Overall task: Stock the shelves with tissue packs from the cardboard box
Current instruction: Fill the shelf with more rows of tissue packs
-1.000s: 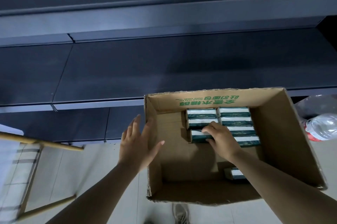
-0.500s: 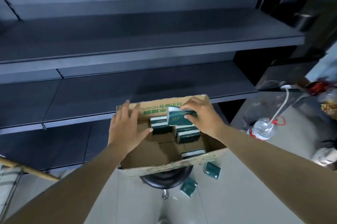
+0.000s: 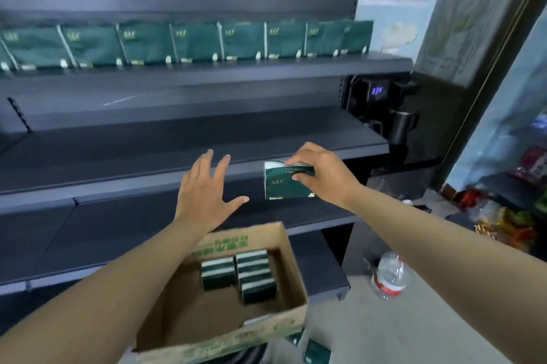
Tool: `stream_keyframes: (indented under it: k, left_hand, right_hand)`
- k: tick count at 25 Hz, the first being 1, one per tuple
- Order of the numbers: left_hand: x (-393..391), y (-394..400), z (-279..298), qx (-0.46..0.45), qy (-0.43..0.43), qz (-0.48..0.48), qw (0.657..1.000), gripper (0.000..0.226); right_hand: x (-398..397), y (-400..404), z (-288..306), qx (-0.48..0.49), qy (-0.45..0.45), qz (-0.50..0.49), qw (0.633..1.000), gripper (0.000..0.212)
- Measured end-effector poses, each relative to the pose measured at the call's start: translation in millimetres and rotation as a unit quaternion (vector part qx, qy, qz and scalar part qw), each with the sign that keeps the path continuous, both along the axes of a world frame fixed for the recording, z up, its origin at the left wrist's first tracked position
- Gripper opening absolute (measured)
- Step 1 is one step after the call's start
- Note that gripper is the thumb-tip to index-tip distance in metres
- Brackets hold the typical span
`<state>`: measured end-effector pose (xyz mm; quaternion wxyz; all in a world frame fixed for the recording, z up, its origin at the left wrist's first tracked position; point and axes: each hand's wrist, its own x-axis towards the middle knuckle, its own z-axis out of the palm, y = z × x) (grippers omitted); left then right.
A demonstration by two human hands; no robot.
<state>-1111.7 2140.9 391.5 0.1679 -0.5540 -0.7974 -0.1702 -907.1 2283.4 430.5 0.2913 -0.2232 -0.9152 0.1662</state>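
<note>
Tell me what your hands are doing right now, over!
Right hand gripping one tissue pack, held up before the shelves. Left hand open, holding nothing. More packs in the cardboard box. Nothing in the way.

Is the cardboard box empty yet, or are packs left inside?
Not empty. The cardboard box is open-topped, with several green tissue packs standing against its far wall; the near floor is bare.

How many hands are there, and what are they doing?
2. The left hand is open with spread fingers, above the cardboard box. The right hand grips a green tissue pack before the shelves.
</note>
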Motion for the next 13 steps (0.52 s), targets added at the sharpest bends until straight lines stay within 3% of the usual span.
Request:
stream_keyframes:
  k: [7,13]
  left_hand:
    - [65,131,84,0.106,0.058,0.038,0.992,0.093]
    - [106,240,137,0.175,0.071,0.026,0.982,0.09]
  right_hand:
    - [65,115,108,0.049,0.043,0.055,0.996,0.025]
    - [98,214,167,0.065,0.082,0.062,0.993,0.025]
